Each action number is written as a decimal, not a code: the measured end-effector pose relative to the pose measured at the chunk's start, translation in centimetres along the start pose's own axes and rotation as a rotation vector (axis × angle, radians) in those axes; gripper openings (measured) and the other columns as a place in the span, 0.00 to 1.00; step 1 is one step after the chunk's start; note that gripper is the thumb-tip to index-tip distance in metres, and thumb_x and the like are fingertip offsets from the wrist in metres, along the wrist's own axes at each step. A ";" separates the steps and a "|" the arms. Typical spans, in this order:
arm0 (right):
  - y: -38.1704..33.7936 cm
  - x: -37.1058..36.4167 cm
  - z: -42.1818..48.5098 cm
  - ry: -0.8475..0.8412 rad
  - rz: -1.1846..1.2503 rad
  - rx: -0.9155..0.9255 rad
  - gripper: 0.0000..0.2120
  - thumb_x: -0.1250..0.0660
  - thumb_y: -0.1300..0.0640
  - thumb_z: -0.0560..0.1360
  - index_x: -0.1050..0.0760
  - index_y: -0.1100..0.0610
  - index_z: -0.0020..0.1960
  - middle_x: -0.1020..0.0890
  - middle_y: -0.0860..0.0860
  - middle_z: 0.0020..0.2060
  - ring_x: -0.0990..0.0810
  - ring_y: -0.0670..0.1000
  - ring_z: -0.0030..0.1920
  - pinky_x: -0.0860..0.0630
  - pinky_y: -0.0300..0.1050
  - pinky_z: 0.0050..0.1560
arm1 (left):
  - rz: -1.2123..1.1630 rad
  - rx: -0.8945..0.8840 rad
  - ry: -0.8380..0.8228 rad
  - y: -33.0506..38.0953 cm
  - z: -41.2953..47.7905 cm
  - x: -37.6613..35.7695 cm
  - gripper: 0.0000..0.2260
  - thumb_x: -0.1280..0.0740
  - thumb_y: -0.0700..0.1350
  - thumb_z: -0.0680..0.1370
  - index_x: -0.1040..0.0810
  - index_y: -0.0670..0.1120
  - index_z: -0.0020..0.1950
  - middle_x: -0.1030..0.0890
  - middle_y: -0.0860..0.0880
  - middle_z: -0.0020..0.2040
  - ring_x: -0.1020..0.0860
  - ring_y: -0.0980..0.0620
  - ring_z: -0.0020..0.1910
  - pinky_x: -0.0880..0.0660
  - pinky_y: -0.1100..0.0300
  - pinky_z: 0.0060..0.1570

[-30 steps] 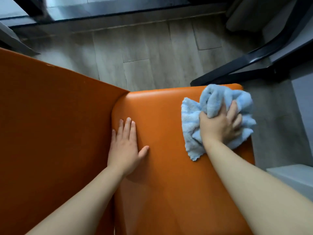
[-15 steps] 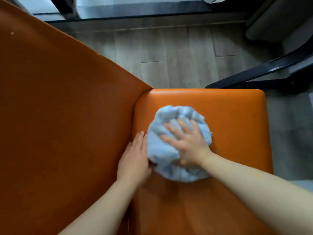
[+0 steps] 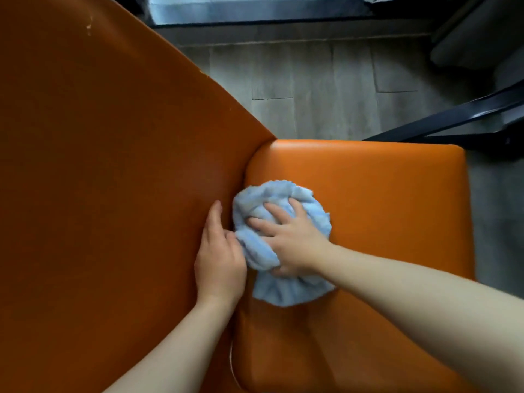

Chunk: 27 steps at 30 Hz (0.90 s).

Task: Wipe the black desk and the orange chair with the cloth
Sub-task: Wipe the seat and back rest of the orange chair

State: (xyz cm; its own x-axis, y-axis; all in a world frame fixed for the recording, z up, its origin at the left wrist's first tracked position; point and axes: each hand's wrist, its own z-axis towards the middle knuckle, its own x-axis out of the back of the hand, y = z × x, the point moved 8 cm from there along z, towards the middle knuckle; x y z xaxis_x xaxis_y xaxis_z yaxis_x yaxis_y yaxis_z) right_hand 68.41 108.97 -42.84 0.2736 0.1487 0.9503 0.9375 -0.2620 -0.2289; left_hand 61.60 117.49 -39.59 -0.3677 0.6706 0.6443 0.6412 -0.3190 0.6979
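The orange chair fills the view, with its backrest (image 3: 113, 180) on the left and its seat (image 3: 382, 199) on the right. A bunched light blue cloth (image 3: 283, 290) lies on the seat close to the crease where seat and backrest meet. My right hand (image 3: 292, 239) presses on the cloth with fingers spread, and its thumb hooks a fold of it. My left hand (image 3: 218, 256) lies flat in the crease, fingers straight against the backrest, its inner edge touching the cloth. The black desk top is out of view.
A black slanted frame bar (image 3: 453, 120) runs along the floor past the seat's far right corner. Grey wood-look floor (image 3: 312, 89) lies beyond the chair. A dark window sill strip (image 3: 255, 12) crosses the top.
My right hand has swept the cloth from the seat's far right corner leftward to the backrest crease. My left hand has slid into the crease beside it. The view has shifted closer.
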 end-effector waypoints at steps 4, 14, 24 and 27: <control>8.1 2.4 4.3 -0.027 0.021 -0.335 0.27 0.36 0.42 0.70 0.36 0.41 0.68 0.36 0.45 0.71 0.39 0.57 0.70 0.35 0.64 0.60 | 0.030 -0.100 -0.063 0.6 0.0 -0.6 0.25 0.44 0.35 0.77 0.40 0.42 0.75 0.36 0.43 0.73 0.35 0.47 0.72 0.37 0.54 0.70; -0.1 -1.8 -2.7 -0.131 -0.039 0.224 0.34 0.26 0.42 0.49 0.23 0.43 0.56 0.22 0.46 0.60 0.28 0.59 0.62 0.28 0.66 0.51 | 0.333 -0.255 -0.106 1.2 -1.3 -0.4 0.24 0.48 0.39 0.67 0.25 0.35 0.59 0.23 0.37 0.61 0.25 0.37 0.61 0.35 0.58 0.64; -6.0 -2.5 -2.2 -0.146 0.196 -0.003 0.30 0.27 0.42 0.61 0.26 0.41 0.63 0.28 0.45 0.66 0.35 0.61 0.69 0.40 0.72 0.62 | 0.097 -0.083 -0.064 0.5 -0.9 0.7 0.24 0.44 0.33 0.72 0.30 0.41 0.68 0.25 0.44 0.65 0.27 0.45 0.64 0.40 0.70 0.58; -2.6 -1.8 0.0 -0.188 -0.005 0.056 0.29 0.31 0.42 0.66 0.30 0.42 0.66 0.31 0.45 0.68 0.37 0.57 0.70 0.39 0.70 0.62 | 0.094 -0.117 -0.065 0.8 -1.0 0.8 0.23 0.45 0.33 0.73 0.31 0.40 0.68 0.26 0.43 0.65 0.28 0.46 0.65 0.40 0.72 0.59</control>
State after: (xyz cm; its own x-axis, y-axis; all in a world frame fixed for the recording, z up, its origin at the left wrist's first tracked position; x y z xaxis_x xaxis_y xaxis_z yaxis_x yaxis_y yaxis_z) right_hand 65.51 109.40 -43.93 0.2997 0.3268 0.8963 0.9479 -0.2087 -0.2408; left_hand 61.15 117.10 -38.16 -0.2633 0.6747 0.6895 0.5868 -0.4554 0.6696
